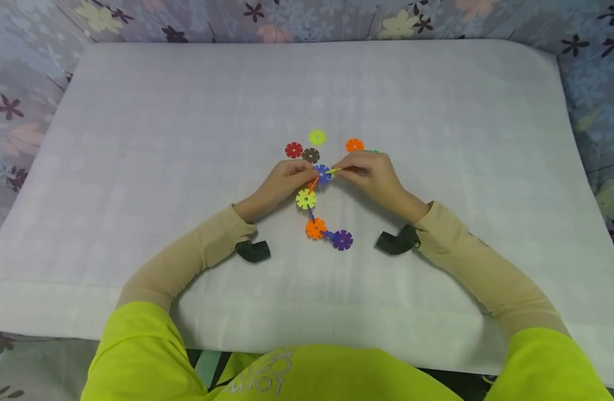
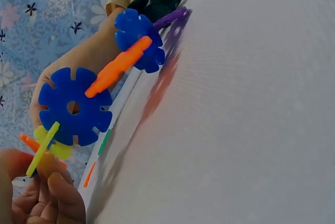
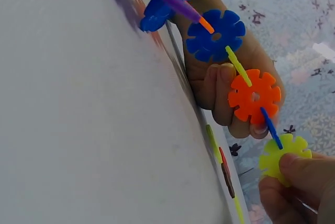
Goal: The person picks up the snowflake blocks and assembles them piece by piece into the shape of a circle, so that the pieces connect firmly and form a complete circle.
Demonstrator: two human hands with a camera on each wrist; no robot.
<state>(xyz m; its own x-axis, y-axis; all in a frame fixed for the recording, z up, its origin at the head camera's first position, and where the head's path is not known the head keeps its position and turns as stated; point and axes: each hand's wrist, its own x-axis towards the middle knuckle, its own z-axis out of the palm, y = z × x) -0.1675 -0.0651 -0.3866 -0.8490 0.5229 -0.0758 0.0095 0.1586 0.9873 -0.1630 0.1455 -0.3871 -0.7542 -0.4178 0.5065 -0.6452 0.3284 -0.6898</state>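
A chain of interlocking flower-shaped plastic discs runs between my hands. My left hand (image 1: 289,181) grips it near the blue disc (image 1: 322,174) and the orange disc (image 3: 255,97). My right hand (image 1: 372,170) pinches a yellow disc (image 3: 272,161) between thumb and fingers; a blue disc (image 3: 271,128) seen edge-on joins it to the orange one. Below my left hand hang another yellow disc (image 1: 305,199), an orange disc (image 1: 315,229) and, at the end, a purple disc (image 1: 342,240). Edge-on discs link them.
Just beyond my hands, a red disc (image 1: 294,150), a brown disc (image 1: 311,155), a yellow-green disc (image 1: 317,137) and an orange disc (image 1: 354,145) lie loose. My right hand partly covers a green disc (image 1: 374,151). A pale cloth covers the table (image 1: 186,111).
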